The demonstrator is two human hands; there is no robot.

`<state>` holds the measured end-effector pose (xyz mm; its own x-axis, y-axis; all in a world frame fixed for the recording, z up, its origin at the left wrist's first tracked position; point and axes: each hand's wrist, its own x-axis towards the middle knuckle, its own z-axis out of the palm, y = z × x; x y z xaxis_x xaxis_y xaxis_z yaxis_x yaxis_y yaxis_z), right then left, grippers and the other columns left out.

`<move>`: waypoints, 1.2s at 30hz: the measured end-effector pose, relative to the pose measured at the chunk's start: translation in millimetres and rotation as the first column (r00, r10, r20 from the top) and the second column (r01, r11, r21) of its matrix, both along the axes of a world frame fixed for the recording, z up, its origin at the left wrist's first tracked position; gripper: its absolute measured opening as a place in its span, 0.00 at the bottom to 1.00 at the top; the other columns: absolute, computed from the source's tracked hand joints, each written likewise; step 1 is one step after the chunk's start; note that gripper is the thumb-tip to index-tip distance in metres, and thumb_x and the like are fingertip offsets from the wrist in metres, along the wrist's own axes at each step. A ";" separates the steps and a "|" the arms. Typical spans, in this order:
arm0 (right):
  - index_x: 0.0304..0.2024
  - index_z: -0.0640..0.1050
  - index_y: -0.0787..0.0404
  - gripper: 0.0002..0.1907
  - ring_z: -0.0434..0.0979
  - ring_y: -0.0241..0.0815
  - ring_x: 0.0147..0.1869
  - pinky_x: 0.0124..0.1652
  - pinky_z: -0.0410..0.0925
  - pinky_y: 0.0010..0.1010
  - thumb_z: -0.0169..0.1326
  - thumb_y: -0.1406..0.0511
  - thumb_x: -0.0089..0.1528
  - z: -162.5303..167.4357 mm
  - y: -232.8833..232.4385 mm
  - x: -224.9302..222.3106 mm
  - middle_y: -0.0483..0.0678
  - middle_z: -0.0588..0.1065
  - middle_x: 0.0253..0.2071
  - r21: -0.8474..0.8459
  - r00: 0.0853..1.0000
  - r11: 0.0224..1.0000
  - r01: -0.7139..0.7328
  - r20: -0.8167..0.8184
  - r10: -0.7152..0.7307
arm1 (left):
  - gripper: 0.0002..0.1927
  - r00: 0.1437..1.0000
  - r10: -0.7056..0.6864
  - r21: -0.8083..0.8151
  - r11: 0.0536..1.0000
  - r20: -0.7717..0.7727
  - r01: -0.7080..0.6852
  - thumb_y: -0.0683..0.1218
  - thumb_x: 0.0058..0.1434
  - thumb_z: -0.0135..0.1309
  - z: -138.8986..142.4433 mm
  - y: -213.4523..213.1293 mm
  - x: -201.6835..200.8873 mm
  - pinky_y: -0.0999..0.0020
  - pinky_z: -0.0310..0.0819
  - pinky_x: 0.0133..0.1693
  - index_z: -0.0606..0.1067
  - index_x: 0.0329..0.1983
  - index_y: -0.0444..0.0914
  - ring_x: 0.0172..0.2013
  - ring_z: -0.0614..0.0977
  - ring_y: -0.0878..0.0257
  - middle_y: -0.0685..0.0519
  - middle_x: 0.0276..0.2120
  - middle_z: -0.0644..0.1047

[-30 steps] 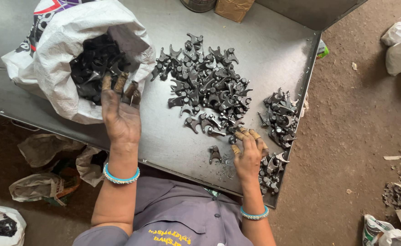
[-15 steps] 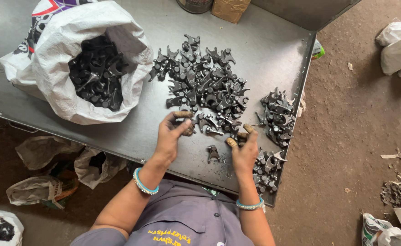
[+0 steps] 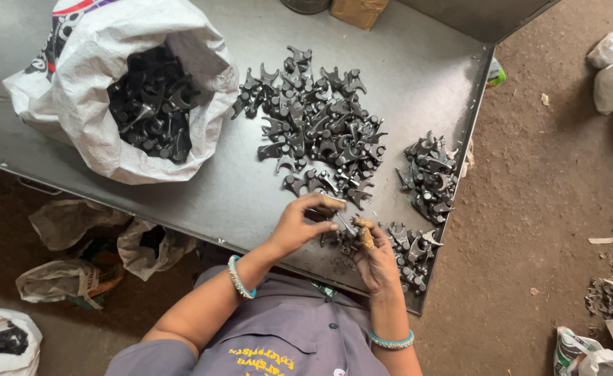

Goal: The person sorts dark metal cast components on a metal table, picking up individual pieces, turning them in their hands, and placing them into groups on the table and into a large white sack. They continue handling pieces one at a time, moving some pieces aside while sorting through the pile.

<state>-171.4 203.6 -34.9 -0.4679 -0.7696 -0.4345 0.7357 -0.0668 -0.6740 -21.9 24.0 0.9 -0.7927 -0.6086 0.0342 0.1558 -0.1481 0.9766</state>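
white sack (image 3: 90, 125) | brown box (image 3: 357, 10) | floor bags (image 3: 76, 278)

Evenly, softly daylit; faint sheen across the metal table (image 3: 404, 63); soft shadows; sharp throughout, slight blur at fingertips.

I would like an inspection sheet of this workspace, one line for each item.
Surface: grey metal table, dusty.
Job's things: big pile of dark metal parts; smaller pile at the table's right edge; one small part between both hands.
Clutter: open white sack holding dark parts.
Hands: left hand and right hand meet on the small part.
Cables: nothing seen.
Surroundings: dirt floor, bags under the table.
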 end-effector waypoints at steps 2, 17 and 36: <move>0.55 0.77 0.66 0.18 0.78 0.37 0.46 0.45 0.74 0.31 0.55 0.62 0.66 -1.2 -1.0 2.7 0.48 0.78 0.48 0.002 0.997 1.000 -0.012 0.072 0.012 | 0.11 1.000 0.011 -0.014 1.000 0.022 -0.011 0.39 0.56 0.67 -2.9 7.5 -3.5 0.73 0.78 0.43 0.82 0.42 0.34 0.39 0.82 0.70 0.56 0.38 0.82; 0.54 0.77 0.69 0.18 0.79 0.37 0.37 0.38 0.74 0.29 0.52 0.61 0.69 -11.6 0.2 -1.3 0.49 0.80 0.40 0.089 0.988 0.996 -0.023 0.152 0.009 | 0.10 0.998 -0.002 0.406 0.913 0.069 -0.026 0.39 0.56 0.67 -17.4 21.9 -7.1 0.76 0.77 0.36 0.80 0.39 0.33 0.32 0.79 0.72 0.56 0.32 0.81; 0.51 0.77 0.71 0.17 0.79 0.39 0.39 0.40 0.74 0.29 0.52 0.61 0.70 -9.9 -0.8 -0.6 0.51 0.80 0.40 0.054 0.998 0.998 -0.035 0.047 0.033 | 0.11 0.985 0.115 0.069 0.990 0.127 -0.124 0.43 0.54 0.71 -16.3 26.3 -1.0 0.78 0.73 0.32 0.81 0.37 0.35 0.28 0.76 0.76 0.59 0.29 0.81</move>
